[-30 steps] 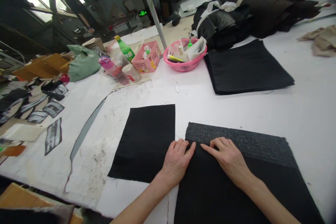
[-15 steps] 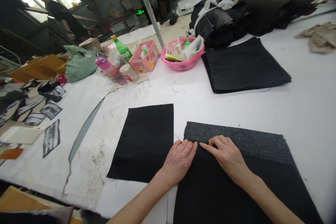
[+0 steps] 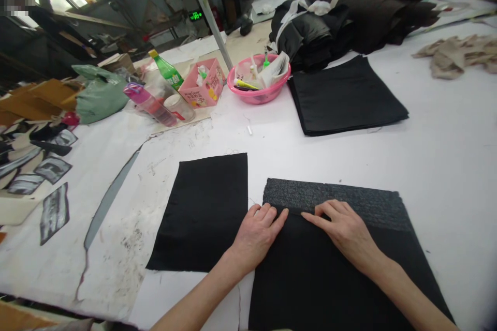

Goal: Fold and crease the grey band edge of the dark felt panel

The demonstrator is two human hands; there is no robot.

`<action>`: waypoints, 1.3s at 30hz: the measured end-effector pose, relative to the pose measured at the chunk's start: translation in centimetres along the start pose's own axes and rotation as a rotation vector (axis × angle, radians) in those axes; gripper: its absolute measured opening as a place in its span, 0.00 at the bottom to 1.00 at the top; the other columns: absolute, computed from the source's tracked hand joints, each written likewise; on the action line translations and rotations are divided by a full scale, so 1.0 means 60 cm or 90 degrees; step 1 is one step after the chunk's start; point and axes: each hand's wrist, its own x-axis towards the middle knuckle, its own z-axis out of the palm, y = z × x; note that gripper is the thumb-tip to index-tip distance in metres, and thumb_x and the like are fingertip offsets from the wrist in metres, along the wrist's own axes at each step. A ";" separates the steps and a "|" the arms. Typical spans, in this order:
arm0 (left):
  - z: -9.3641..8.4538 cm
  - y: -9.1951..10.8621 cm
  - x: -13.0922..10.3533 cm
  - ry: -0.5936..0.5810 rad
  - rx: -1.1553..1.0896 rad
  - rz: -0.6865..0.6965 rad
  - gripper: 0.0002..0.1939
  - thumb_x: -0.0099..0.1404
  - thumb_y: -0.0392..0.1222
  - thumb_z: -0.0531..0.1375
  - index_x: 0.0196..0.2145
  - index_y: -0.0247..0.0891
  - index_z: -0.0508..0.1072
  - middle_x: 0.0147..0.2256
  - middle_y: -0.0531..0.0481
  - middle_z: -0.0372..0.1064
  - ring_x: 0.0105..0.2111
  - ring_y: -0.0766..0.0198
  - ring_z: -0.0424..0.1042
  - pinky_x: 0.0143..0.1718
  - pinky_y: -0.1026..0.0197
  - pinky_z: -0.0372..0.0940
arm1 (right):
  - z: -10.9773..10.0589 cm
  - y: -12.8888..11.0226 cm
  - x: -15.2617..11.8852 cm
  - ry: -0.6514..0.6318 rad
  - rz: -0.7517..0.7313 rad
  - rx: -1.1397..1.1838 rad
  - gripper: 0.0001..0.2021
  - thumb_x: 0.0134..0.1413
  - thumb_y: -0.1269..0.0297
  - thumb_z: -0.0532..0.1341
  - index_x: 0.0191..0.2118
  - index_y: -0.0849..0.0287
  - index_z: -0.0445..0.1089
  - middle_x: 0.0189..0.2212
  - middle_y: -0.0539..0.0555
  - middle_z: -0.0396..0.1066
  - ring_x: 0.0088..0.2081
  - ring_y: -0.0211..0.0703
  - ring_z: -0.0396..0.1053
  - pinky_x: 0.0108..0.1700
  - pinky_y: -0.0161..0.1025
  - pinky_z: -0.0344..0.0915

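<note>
A large black fabric piece [image 3: 310, 274] lies in front of me, overlapping a dark grey speckled strip [image 3: 361, 204] along its far edge. My left hand [image 3: 258, 232] is at the far left corner of this fabric, fingers close together and thumb along the edge where it meets the strip. Just to the right, my right hand [image 3: 344, 227] has its fingers bent, with the fingertips closed on the same edge. A short stretch of edge shows between the hands. To the left lies a smaller black fabric piece [image 3: 205, 212], flat and apart from the large one.
Beyond the hands stand a pink basin [image 3: 260, 94], a stack of black fabric [image 3: 349, 95] and black bundled cloth [image 3: 314, 31]. Back left are a pink box [image 3: 202, 85], a green bottle [image 3: 166, 70] and a green bag [image 3: 101, 95]. The white table covering [image 3: 112, 248] is torn at left.
The view has shifted, so the table things sit farther left. My right hand has slid slightly right along the edge, widening the gap between the hands. A person in the background now shows farther left.
</note>
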 end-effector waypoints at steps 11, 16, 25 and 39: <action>-0.010 0.003 0.022 -0.034 -0.010 0.068 0.22 0.73 0.33 0.46 0.63 0.35 0.56 0.50 0.42 0.65 0.53 0.57 0.63 0.53 0.53 0.58 | -0.005 -0.004 -0.004 0.013 0.011 -0.017 0.14 0.66 0.71 0.53 0.52 0.52 0.70 0.38 0.55 0.65 0.40 0.45 0.62 0.41 0.42 0.56; -0.015 0.010 0.032 -0.032 0.008 0.075 0.23 0.72 0.34 0.47 0.63 0.37 0.56 0.49 0.42 0.65 0.52 0.55 0.63 0.51 0.53 0.59 | -0.004 -0.007 -0.006 0.008 0.009 -0.025 0.15 0.67 0.72 0.52 0.53 0.53 0.70 0.38 0.55 0.64 0.41 0.46 0.61 0.43 0.43 0.56; -0.007 0.029 0.045 -0.030 0.038 0.116 0.22 0.72 0.32 0.46 0.62 0.31 0.56 0.48 0.41 0.65 0.52 0.57 0.63 0.52 0.52 0.59 | -0.026 0.014 -0.023 0.000 0.020 -0.023 0.14 0.65 0.72 0.54 0.52 0.51 0.70 0.36 0.54 0.65 0.39 0.44 0.62 0.42 0.42 0.57; -0.022 0.032 0.063 -0.051 -0.020 0.106 0.22 0.73 0.33 0.46 0.63 0.36 0.56 0.47 0.44 0.64 0.50 0.56 0.63 0.51 0.53 0.58 | -0.035 0.023 -0.044 -0.017 0.034 -0.015 0.15 0.68 0.72 0.52 0.52 0.51 0.70 0.38 0.54 0.64 0.40 0.44 0.61 0.43 0.43 0.57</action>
